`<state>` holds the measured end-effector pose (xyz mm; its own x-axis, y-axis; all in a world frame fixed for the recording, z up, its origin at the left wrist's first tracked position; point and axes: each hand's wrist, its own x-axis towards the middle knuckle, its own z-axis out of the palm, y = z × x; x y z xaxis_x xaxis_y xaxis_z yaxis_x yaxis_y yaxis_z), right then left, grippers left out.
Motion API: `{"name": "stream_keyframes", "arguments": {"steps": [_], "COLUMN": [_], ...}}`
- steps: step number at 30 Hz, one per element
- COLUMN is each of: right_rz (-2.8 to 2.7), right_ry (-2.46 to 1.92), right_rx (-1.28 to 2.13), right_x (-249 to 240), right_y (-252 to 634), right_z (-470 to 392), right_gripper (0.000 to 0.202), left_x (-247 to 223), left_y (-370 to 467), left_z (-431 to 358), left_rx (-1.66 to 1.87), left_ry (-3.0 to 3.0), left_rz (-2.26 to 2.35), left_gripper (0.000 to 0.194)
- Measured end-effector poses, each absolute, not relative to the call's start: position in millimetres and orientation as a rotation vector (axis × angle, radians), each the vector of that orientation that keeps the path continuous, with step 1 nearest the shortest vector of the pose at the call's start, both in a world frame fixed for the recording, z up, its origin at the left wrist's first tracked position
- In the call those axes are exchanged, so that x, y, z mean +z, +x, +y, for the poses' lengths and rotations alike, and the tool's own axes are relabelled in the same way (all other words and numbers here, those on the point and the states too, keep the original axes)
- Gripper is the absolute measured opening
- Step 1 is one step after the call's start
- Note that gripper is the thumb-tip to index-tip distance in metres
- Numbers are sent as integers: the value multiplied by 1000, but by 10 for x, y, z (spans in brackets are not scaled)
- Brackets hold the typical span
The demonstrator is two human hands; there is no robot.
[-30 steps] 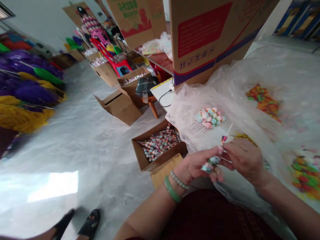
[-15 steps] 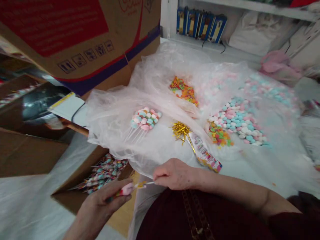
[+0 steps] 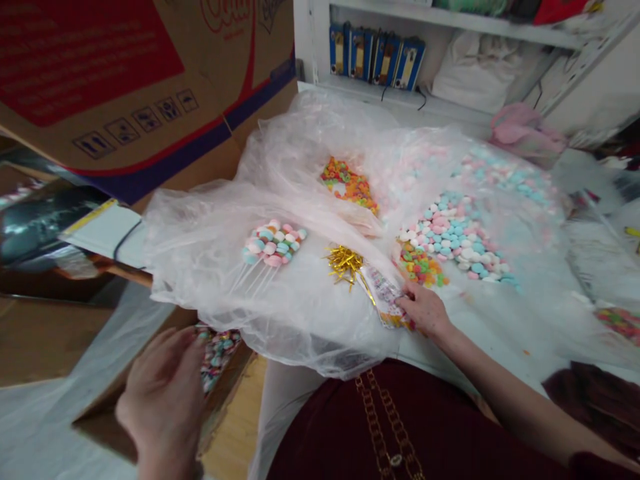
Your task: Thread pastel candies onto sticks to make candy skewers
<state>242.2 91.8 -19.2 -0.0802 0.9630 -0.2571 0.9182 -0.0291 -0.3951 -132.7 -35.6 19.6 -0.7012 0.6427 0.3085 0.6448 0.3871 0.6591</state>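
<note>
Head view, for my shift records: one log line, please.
right hand: fingers on printed wrappers | left hand: blurred, near open carton | gold ties: beside wrappers

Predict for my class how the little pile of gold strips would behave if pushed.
The gold strips would probably scatter, since they lie loose and crisscrossed. Being so thin, each looks light and bendable. A push towards the printed wrappers might shift those too, as they lie close.

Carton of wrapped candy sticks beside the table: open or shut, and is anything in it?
Open, with contents: the carton shows no closed lid, and colorful wrapped candy sticks are visible inside.
</note>
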Motion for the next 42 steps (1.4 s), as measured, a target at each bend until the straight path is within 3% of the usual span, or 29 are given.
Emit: {"name": "stream_keyframes", "arguments": {"steps": [4,8,11,14,16,21,27,30,35,39,42], "right_rz": [-2168,-2012,-1563,-1061,-926,-1081,-1303,-1563,-1983,-1778,-1288], "right_ry": [-1981,-1848,-1748,-1554,-1410,-1240,-1140,-1218,-1174,-1144,-1147], "right_rx": [699,623,970,1487,1657,1745,1898,1726,1357,1692,2037], "right_x": [-157,-42,79,193,250,352,324,266,282,312,305], "right_y": [2506,2641,2624,2415,2182,1585,1232,1075,754,368,-13], "right_z": [944,919,917,948,964,923,914,950,1054,1165,1265], "right_gripper": [22,20,10,21,30,34,21,8,12,17,8], "left_x": [429,455,435,430,424,322,134,81,126,210,229], "left_y": [-638,-189,72,329,468,462,55,-90,-333,-636,-878], "left_z": [2,125,211,331,404,470,324,286,295,245,178], "left_rx": [-1502,-1754,-1824,-1979,-2177,-2739,-3020,-3076,-3213,-3327,-3308], "left_ry": [-1692,-2071,-2225,-2378,-2430,-1980,-1170,-975,-786,-318,-24], "left_rz": [-2421,-2687,-3051,-3267,-3288,-3217,-3084,-3108,-3048,-2844,-2626], "left_gripper": [19,17,18,24,30,27,25,31,31,28,29]}}
